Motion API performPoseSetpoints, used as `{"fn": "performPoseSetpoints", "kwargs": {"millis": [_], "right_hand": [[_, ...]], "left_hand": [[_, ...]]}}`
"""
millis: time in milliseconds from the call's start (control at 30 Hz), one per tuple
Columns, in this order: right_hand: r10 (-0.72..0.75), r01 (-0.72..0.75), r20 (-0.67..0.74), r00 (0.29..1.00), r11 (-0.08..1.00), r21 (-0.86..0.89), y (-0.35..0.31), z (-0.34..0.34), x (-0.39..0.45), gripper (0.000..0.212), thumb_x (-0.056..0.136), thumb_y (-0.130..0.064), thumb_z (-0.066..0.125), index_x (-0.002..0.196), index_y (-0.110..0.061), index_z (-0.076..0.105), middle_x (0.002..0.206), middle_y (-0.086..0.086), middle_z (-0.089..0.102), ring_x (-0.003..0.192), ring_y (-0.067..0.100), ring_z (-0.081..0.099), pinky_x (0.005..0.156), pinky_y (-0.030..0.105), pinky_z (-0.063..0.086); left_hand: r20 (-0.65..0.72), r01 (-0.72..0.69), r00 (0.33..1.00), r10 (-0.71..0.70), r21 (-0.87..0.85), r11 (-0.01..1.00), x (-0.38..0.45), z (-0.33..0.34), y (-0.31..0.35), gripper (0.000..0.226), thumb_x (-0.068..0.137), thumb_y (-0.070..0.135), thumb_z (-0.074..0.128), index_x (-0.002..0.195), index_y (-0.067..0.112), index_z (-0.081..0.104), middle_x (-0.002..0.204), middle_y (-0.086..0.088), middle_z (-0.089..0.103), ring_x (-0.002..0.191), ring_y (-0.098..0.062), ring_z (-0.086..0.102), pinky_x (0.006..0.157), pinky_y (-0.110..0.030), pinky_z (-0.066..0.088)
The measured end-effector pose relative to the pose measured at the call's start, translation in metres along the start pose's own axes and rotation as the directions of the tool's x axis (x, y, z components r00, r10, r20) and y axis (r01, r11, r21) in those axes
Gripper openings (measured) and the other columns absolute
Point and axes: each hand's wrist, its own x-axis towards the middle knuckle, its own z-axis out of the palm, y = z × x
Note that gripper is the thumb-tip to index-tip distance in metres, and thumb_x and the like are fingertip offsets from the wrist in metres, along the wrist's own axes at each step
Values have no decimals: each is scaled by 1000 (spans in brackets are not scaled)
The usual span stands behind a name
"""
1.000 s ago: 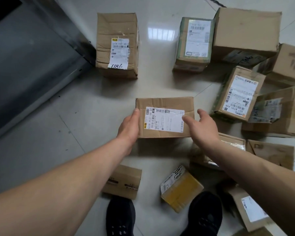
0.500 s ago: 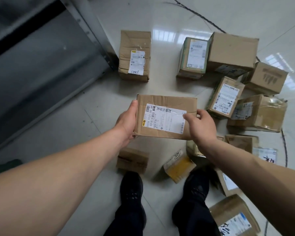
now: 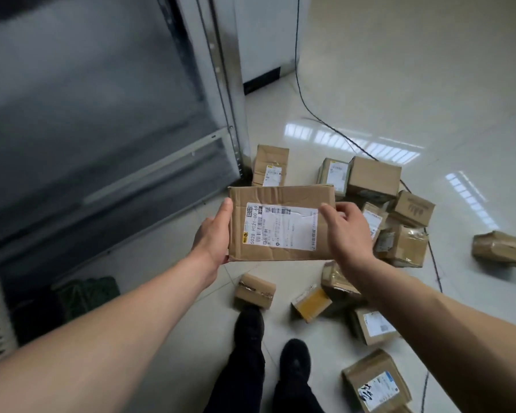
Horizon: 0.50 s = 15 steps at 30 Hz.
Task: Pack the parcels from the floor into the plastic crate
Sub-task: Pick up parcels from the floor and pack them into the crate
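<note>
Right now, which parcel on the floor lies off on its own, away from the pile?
The crumpled brown parcel at far right. It lies alone on bare tile, while the other floor parcels cluster around the held parcel and the person's feet.

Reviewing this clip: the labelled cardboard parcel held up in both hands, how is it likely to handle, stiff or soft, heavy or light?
The parcel probably stays fairly stiff: its faces look flat, though the creased top suggests the cardboard dents easily. It seems light for its size, since the left hand and right hand carry it by the ends without support underneath. The glossy shipping label may be slicker than the bare card.
</note>
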Motion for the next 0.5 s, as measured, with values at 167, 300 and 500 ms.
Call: {"fn": "performPoseSetpoints", "kwargs": {"millis": [167,300,500], "right_hand": [[-131,132,45,990,991,-14,-51,-11,-53,43,95,-46,56,127,-17,54,108,-3,58,85,7,55,69,32,49],[-204,205,93,975,979,-4,-86,-18,-94,41,95,-45,57,125,-16,56,108,1,60,83,10,57,76,38,56],[-313,314,209,927,949,27,-120,-11,-155,37,95,-42,59,122,-17,57,100,1,61,81,15,62,60,30,53]], "left_hand": [[-79,-115,991,112,-39,993,-67,-41,30,60,96,65,31,94,21,73,88,0,76,84,-21,72,77,-35,54],[-166,-194,969,181,-64,979,-123,-66,43,57,97,63,31,78,27,71,82,2,76,80,-22,72,72,-32,51],[-281,-275,930,235,-111,955,-191,-107,35,58,99,60,26,91,24,71,82,6,76,69,-7,71,61,-23,49]]}}
